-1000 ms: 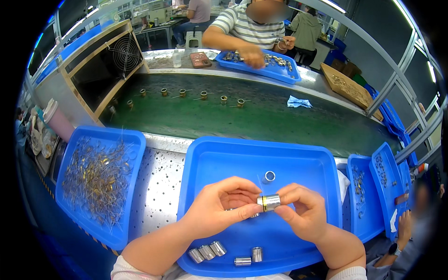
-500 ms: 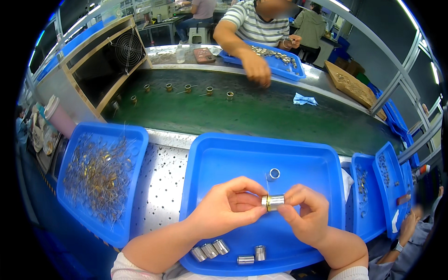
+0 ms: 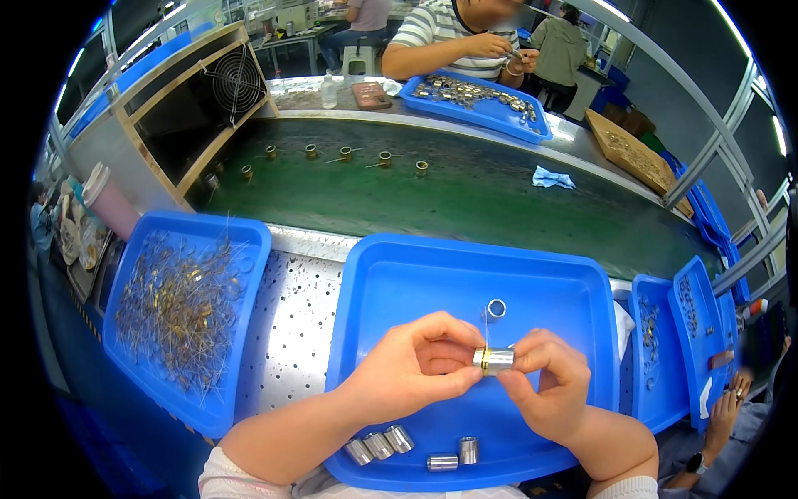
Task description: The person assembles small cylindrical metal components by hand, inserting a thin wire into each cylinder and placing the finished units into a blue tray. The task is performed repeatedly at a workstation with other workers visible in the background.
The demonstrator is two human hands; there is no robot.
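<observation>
Between my two hands, above a large blue tray [image 3: 399,262], is a short silver metal cylinder [image 3: 500,360] with a gold-coloured ring [image 3: 485,361] at its left end. A thin wire rises from the ring. My left hand [image 3: 416,366] pinches the ring end with thumb and fingertips. The fingers of my right hand [image 3: 544,378] close on the cylinder's other end. Just beyond them in the tray stands an upright open cylinder [image 3: 496,308]. Several silver cylinders [image 3: 379,445] lie near the tray's front left, and two more [image 3: 443,461] sit near the front middle.
A blue tray of wired gold-coloured parts [image 3: 179,316] stands at left. Past my tray runs a green conveyor belt [image 3: 349,200] carrying several ringed parts [image 3: 385,159] and a crumpled blue-white cloth [image 3: 552,177]. Across it a person works over a blue tray [image 3: 474,106]. More trays [image 3: 661,358] stand at right.
The person across the belt has drawn an arm back from over it, bringing both hands together. My hands keep the same grip on the cylinder and ring. The view has shifted slightly.
</observation>
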